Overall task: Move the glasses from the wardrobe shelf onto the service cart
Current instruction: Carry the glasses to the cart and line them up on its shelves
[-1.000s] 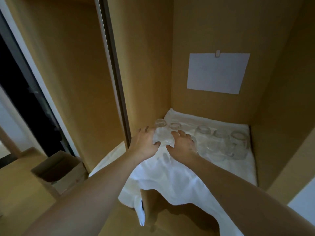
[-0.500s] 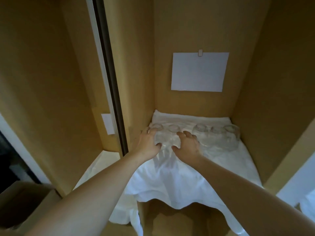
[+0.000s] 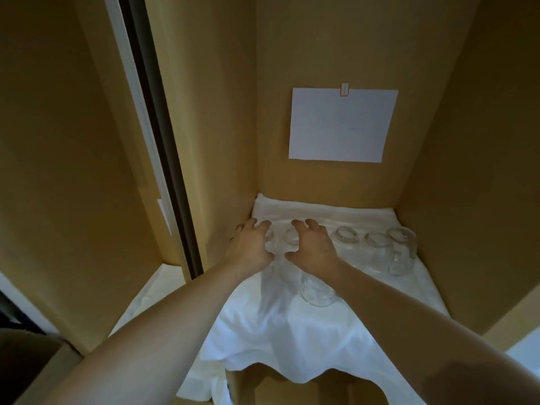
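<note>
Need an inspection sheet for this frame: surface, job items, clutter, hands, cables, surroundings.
Surface: wardrobe shelf covered by a rumpled white cloth that hangs over the front edge.
Job's things: clear glasses in a row at the back, three free at right; one more clear glass nearer the front, under the right wrist.
Clutter: nothing seen.
Hands: left hand and right hand each curl over a glass at the row's left end.
Cables: nothing seen.
Surroundings: tan wooden walls; white paper sheet clipped to the back panel; dark door track at left. Service cart not in view.
</note>
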Motion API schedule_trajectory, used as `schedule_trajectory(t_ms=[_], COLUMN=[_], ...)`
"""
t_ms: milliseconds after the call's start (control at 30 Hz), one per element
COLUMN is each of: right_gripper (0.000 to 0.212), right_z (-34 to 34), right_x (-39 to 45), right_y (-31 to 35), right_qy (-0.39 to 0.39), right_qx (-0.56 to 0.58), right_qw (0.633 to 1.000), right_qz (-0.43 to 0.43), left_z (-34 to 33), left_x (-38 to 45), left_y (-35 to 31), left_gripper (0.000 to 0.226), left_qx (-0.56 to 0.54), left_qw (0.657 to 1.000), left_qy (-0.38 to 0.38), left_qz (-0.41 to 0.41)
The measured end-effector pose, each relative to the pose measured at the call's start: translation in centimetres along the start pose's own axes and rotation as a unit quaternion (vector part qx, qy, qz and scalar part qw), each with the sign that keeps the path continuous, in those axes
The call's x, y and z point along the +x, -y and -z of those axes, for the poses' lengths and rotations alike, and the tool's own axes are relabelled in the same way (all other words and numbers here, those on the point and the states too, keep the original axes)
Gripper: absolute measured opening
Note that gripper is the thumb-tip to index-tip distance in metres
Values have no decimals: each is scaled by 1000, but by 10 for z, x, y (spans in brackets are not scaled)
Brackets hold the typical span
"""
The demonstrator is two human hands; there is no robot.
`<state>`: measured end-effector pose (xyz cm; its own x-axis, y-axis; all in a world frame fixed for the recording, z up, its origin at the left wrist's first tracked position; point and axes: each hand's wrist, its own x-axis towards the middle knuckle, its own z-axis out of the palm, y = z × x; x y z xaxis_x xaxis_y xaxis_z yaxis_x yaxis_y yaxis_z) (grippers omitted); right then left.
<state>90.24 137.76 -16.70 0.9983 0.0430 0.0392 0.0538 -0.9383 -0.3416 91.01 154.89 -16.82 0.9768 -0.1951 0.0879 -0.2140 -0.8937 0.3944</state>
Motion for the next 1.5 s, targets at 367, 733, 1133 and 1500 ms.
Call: schedule_trajectory(t_ms=[367, 733, 1133, 1500], right_gripper=[94, 96, 82, 85], right_z=[-11, 3, 91, 127], right_x=[55, 80, 70, 7], right_y=[-13, -20, -30, -38], right_qy=[159, 106, -231, -411], right_qx=[52, 92, 116, 209], right_qw=[986, 990, 966, 880], right_qz=[6, 10, -17, -108], left_z=[-17, 1, 79, 100], left_x=[47, 71, 107, 89], left_y=[6, 3, -57, -96], left_gripper=[103, 62, 76, 107], left_qx=[45, 1, 7, -242], left_qw=[993, 997, 995, 955], left_qy=[109, 75, -72, -162], left_qz=[15, 27, -67, 52])
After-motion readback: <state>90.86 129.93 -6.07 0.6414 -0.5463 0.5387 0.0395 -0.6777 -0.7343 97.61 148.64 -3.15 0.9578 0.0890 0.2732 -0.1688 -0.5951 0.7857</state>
